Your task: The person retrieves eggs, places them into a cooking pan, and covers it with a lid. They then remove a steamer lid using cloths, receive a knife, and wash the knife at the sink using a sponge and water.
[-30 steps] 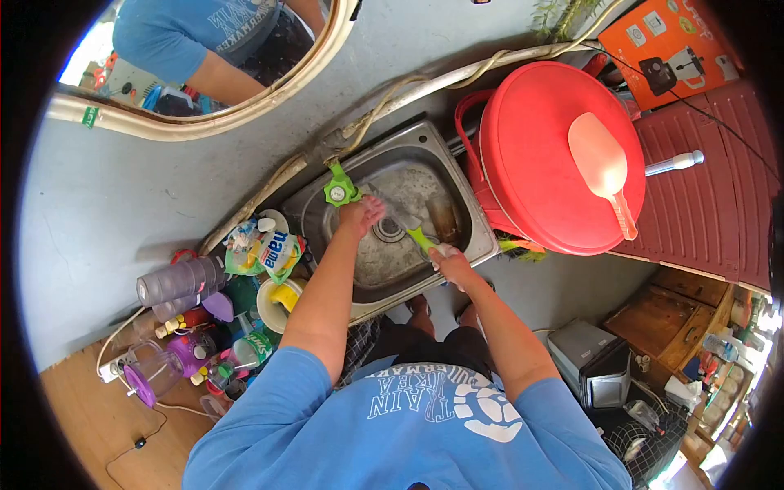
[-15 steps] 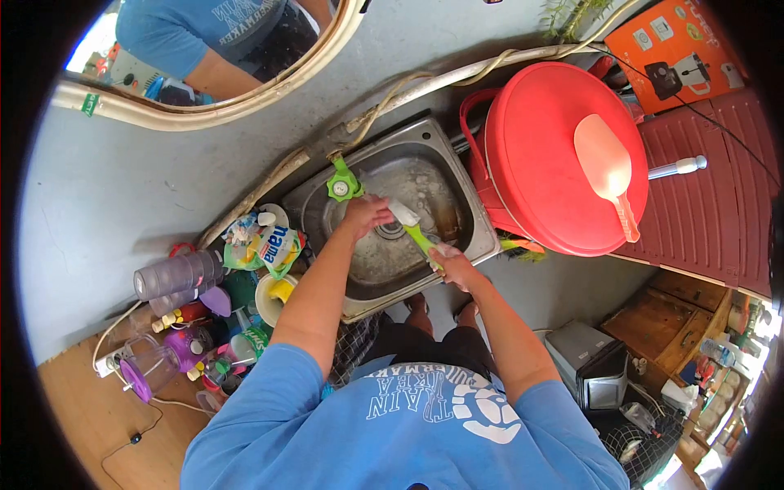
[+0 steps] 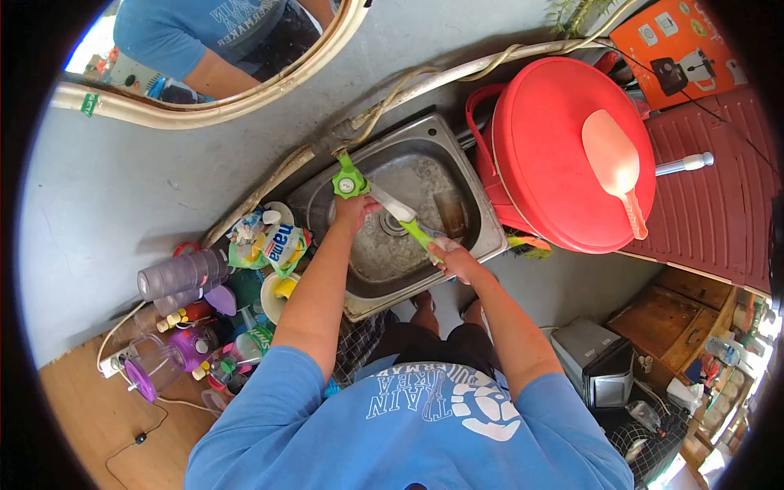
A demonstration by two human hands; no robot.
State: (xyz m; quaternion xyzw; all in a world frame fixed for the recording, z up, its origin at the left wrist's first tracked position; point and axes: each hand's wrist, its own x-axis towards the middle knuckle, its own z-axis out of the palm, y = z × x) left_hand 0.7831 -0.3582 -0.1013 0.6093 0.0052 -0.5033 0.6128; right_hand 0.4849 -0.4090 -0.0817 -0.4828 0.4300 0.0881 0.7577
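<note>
A knife (image 3: 395,207) with a green handle is over the sink, its blade pointing up and left toward the green tap (image 3: 349,181). My right hand (image 3: 454,260) is wrapped round the handle near the sink's front right side. Just below the tap is my left hand (image 3: 357,211), its fingers stretched toward the blade near the tip. Whether they touch the metal I cannot tell. Beneath both hands lies the wet steel sink (image 3: 384,282), with its drain partly hidden under the knife. A brownish, see-through object (image 3: 450,214) rests in the basin's right part.
A big red lidded container (image 3: 563,147) with a pink scoop (image 3: 611,159) on top stands right of the sink. Left are a refill pouch (image 3: 283,247), a white cup (image 3: 273,298) and several bottles. A mirror (image 3: 220,118) hangs above; a pipe (image 3: 278,181) runs along the wall.
My left hand has drawn back from along the blade toward its tip, under the tap. The blade shows more plainly, and the white foam in the sink has thinned out.
</note>
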